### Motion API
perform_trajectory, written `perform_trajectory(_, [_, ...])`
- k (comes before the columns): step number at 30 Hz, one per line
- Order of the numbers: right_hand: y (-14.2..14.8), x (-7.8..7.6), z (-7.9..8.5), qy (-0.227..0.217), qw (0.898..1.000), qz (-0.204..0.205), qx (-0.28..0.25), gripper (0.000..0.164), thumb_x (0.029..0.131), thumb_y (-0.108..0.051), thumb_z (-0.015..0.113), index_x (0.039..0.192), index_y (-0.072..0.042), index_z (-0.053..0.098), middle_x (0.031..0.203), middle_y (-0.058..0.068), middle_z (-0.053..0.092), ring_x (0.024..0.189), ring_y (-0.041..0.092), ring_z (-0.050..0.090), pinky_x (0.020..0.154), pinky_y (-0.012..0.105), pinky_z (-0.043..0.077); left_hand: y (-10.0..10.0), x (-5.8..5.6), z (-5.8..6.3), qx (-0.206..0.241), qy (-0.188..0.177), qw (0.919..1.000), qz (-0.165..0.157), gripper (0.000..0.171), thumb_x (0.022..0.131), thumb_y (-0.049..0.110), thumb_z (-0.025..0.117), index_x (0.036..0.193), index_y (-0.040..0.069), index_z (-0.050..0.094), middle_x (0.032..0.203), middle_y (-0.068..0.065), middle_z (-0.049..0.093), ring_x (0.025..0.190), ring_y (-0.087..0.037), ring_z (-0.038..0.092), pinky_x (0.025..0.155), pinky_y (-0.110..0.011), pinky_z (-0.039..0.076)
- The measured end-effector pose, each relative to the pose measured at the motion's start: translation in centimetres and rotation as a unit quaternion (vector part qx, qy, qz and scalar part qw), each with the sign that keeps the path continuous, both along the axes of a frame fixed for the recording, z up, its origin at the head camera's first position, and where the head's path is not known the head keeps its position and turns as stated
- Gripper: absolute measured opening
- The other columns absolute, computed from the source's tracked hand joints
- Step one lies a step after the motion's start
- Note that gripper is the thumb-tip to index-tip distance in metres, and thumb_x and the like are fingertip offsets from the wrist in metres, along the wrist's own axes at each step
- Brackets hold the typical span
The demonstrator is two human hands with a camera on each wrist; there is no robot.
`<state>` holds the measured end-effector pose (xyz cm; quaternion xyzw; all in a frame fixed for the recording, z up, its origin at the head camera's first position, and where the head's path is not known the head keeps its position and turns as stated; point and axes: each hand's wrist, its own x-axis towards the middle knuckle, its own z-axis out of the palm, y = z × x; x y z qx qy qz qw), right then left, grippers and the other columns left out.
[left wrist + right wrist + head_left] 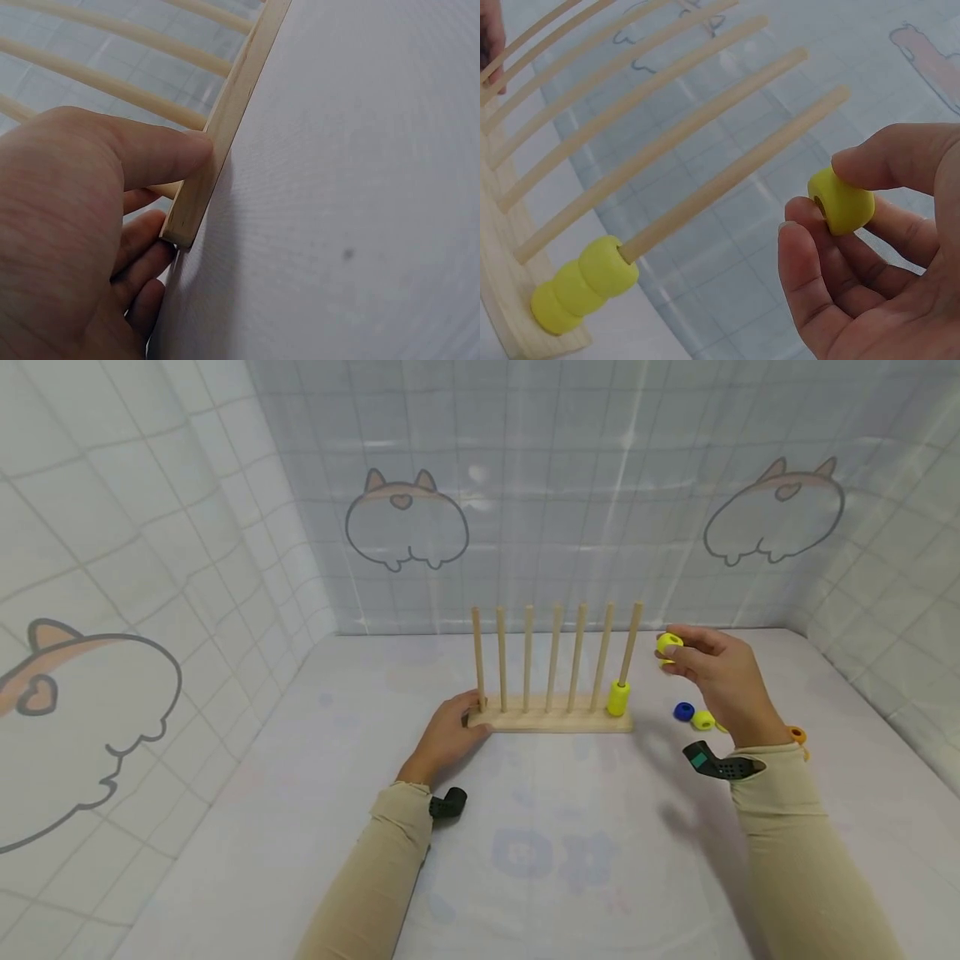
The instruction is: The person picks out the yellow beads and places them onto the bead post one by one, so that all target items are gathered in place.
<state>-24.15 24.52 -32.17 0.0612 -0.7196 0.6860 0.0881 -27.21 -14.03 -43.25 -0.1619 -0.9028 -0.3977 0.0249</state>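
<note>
A wooden peg rack [555,722] with a row of several upright dowels stands on the table. Its rightmost dowel [735,176] carries three yellow beads [585,285] stacked at the base. My left hand [452,731] grips the rack's left end, the thumb on the front edge of the base [217,127] and the fingers behind it. Up beside the top of the rightmost dowel, my right hand [716,672] pinches another yellow bead [844,201] between thumb and fingers. The bead's hole faces toward the dowel in the right wrist view, a short gap apart from it.
Right of the rack lie a blue bead [683,712] and a yellow bead [702,720], with more yellow partly hidden by my right hand. Orange beads [797,735] show beyond the right wrist. A tile-patterned curtain [585,485] rises behind the table.
</note>
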Motion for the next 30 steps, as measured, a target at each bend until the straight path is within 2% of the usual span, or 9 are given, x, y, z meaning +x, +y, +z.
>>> perform_trajectory(4, [0.0, -0.2, 0.3, -0.009, 1.0, -0.002, 0.026, 0.05, 0.093, -0.019, 0.074, 0.134, 0.004, 0.057, 0.115, 0.008, 0.061, 0.098, 0.015, 0.067, 0.083, 0.02, 0.055, 0.1, 0.0, 0.0, -0.003, -0.002, 1.0, 0.002, 0.058, 0.09, 0.019, 0.07, 0.144, 0.006, 0.054, 0.153, -0.011, 0.045, 0.143, -0.032, 0.036, 0.118, -0.046, 0.028])
perform_trajectory(8, [-0.1, -0.4, 0.6, -0.014, 0.999, 0.003, 0.029, 0.05, 0.093, -0.019, 0.074, 0.134, 0.003, 0.057, 0.115, 0.008, 0.061, 0.097, 0.015, 0.066, 0.084, 0.02, 0.055, 0.0, -0.1, -0.1, -0.007, -0.002, 1.0, 0.004, 0.058, 0.091, 0.021, 0.07, 0.144, 0.007, 0.054, 0.153, -0.011, 0.045, 0.143, -0.031, 0.036, 0.117, -0.045, 0.028])
perform_trajectory(19, [-0.5, -0.7, 2.0, -0.007, 0.997, -0.003, 0.074, 0.05, 0.095, -0.026, 0.071, 0.136, -0.002, 0.057, 0.12, 0.008, 0.06, 0.105, 0.019, 0.062, 0.087, 0.018, 0.053, -0.3, -0.2, -0.3, 0.001, -0.002, 1.0, 0.003, 0.057, 0.091, 0.019, 0.07, 0.145, 0.005, 0.054, 0.153, -0.011, 0.045, 0.144, -0.03, 0.035, 0.118, -0.045, 0.027])
perform_trajectory(25, [-0.6, -0.9, 2.1, 0.0, 0.998, -0.001, 0.055, 0.046, 0.094, -0.022, 0.072, 0.133, -0.001, 0.059, 0.118, 0.01, 0.062, 0.108, 0.024, 0.061, 0.086, 0.02, 0.054, -0.2, -0.3, -0.3, 0.001, -0.001, 1.0, 0.0, 0.057, 0.091, 0.019, 0.07, 0.144, 0.005, 0.054, 0.153, -0.011, 0.045, 0.144, -0.03, 0.035, 0.118, -0.044, 0.027])
perform_trajectory(30, [-0.8, -1.0, 2.1, 0.0, 0.998, -0.003, 0.06, 0.046, 0.095, -0.024, 0.072, 0.132, -0.001, 0.059, 0.118, 0.009, 0.062, 0.106, 0.021, 0.063, 0.086, 0.02, 0.054, -0.1, -0.2, -0.4, 0.002, 0.0, 1.0, -0.002, 0.057, 0.091, 0.019, 0.07, 0.144, 0.006, 0.055, 0.152, -0.011, 0.046, 0.144, -0.03, 0.036, 0.118, -0.045, 0.027])
